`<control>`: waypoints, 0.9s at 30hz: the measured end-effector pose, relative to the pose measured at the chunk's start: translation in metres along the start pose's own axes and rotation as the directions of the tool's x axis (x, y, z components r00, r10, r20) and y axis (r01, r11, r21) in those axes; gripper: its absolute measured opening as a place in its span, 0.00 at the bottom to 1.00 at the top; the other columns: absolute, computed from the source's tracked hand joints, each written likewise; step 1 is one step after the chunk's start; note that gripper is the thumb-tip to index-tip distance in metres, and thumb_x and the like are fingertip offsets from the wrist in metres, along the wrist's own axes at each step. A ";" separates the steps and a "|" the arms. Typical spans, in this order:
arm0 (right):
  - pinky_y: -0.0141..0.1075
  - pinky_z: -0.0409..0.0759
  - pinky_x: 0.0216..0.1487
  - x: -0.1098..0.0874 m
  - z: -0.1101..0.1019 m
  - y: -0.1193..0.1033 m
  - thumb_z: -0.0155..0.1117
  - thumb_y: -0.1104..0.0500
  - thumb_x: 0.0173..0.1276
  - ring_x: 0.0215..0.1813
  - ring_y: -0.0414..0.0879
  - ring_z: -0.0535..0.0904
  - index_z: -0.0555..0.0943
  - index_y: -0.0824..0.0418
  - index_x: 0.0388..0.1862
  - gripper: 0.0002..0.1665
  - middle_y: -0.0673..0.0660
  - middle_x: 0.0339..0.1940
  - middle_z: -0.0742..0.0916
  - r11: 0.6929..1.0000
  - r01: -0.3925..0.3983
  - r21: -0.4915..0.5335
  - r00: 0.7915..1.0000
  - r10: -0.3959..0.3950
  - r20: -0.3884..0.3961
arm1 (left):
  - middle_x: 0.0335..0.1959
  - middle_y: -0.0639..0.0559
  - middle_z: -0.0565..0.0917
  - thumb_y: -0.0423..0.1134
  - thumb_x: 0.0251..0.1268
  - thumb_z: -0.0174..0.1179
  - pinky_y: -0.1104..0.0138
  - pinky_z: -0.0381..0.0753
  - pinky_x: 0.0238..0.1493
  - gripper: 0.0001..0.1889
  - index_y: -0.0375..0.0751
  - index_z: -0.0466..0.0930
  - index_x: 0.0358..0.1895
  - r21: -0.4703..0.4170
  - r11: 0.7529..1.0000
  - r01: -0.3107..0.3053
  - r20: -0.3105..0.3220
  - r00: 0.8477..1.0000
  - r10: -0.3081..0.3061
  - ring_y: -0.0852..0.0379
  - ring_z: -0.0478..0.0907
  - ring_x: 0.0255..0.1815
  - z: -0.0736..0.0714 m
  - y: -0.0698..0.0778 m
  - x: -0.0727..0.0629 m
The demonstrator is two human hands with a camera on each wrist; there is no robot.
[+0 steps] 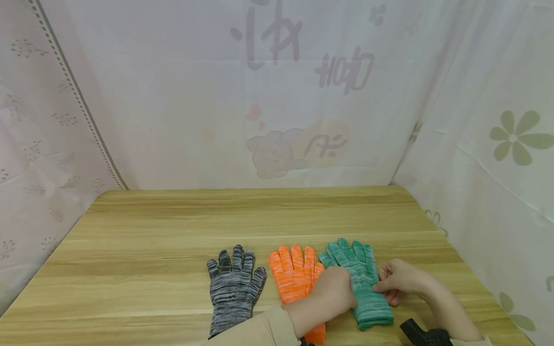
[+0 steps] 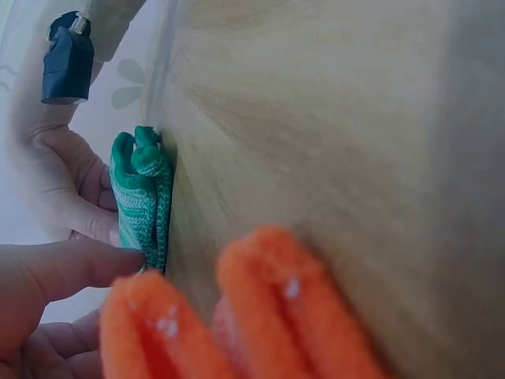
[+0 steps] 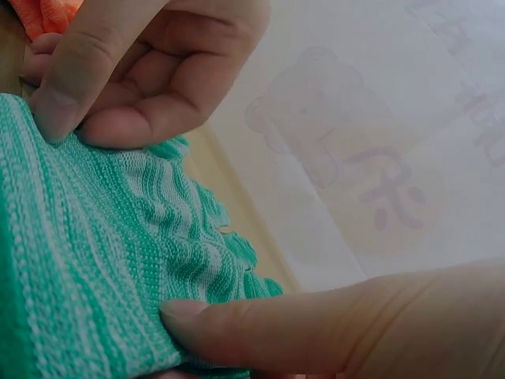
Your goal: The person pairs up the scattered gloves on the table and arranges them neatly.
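Note:
On the right part of the table lies a green striped knit glove [image 1: 362, 283], its fingers pointing away from me and its cuff toward me. My left hand [image 1: 335, 288] reaches over an orange knit glove [image 1: 291, 276] and pinches the green glove's left edge. At the opposite edge my right hand [image 1: 400, 278] pinches the glove; in the right wrist view its thumb [image 3: 237, 328] lies on top of the knit, the other fingers mostly hidden underneath. The left wrist view shows the green glove [image 2: 142, 197] edge-on between both hands, with orange fingertips blurred in front.
A grey and black knit glove [image 1: 233, 293] lies left of the orange one, near my left sleeve [image 1: 259, 329]. The wooden table [image 1: 151, 250] is bordered by printed curtains [image 1: 186, 120] at the back and sides. A black device [image 1: 426, 335] sits at my right wrist.

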State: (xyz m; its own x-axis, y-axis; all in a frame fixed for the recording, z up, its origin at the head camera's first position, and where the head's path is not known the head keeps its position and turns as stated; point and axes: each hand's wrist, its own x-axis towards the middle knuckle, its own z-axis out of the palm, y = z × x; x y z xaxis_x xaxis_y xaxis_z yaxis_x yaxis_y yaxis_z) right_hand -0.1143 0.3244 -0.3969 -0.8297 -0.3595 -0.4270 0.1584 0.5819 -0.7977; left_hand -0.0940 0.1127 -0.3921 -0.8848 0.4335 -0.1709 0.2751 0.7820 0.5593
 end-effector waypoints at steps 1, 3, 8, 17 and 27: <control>0.34 0.81 0.22 0.000 0.000 -0.001 0.67 0.64 0.62 0.18 0.41 0.79 0.70 0.60 0.20 0.16 0.56 0.17 0.82 1.000 -0.001 -0.002 1.000 0.001 0.001 | 0.10 0.60 0.71 0.38 0.49 0.73 0.74 0.67 0.14 0.18 0.46 0.74 0.10 0.023 1.000 -0.002 0.003 1.000 0.002 0.65 0.67 0.13 0.000 0.000 0.000; 0.34 0.80 0.22 -0.001 0.001 -0.002 0.67 0.63 0.62 0.18 0.41 0.79 0.70 0.59 0.20 0.16 0.56 0.16 0.82 1.000 -0.005 -0.006 1.000 0.005 0.004 | 0.11 0.60 0.72 0.40 0.49 0.73 0.74 0.68 0.15 0.18 0.46 0.74 0.11 0.071 0.997 -0.006 0.007 1.000 0.005 0.65 0.67 0.14 0.001 0.001 0.001; 0.32 0.80 0.21 -0.002 0.003 -0.004 0.67 0.63 0.62 0.18 0.41 0.79 0.71 0.60 0.21 0.15 0.57 0.16 0.82 1.000 0.013 -0.020 1.000 -0.013 0.002 | 0.08 0.60 0.68 0.44 0.51 0.72 0.73 0.67 0.13 0.21 0.46 0.71 0.10 0.142 0.990 -0.022 0.003 1.000 0.022 0.64 0.66 0.12 0.001 0.000 0.001; 0.32 0.79 0.20 0.001 0.003 -0.001 0.67 0.67 0.60 0.19 0.43 0.79 0.68 0.61 0.23 0.16 0.57 0.16 0.81 0.998 0.056 0.002 0.998 -0.056 0.000 | 0.03 0.60 0.48 0.33 0.47 0.67 0.74 0.46 0.07 0.28 0.46 0.55 0.05 -0.103 0.992 -0.069 -0.029 0.997 0.066 0.64 0.44 0.06 -0.006 -0.001 -0.004; 0.31 0.79 0.20 0.001 0.004 -0.003 0.67 0.69 0.59 0.20 0.44 0.79 0.66 0.61 0.24 0.17 0.57 0.17 0.80 0.997 0.066 0.035 0.998 -0.066 -0.002 | 0.07 0.61 0.56 0.35 0.57 0.62 0.74 0.50 0.09 0.22 0.47 0.64 0.09 -0.081 0.995 -0.055 -0.117 0.992 0.045 0.65 0.48 0.08 -0.032 -0.010 0.018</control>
State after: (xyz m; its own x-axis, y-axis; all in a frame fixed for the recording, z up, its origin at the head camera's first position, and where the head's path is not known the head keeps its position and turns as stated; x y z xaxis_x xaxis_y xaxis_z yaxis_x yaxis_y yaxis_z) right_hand -0.1137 0.3194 -0.3970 -0.8394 -0.3958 -0.3726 0.1221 0.5307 -0.8387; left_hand -0.1243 0.0983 -0.3748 -0.9095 0.4127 -0.0493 0.2916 0.7181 0.6319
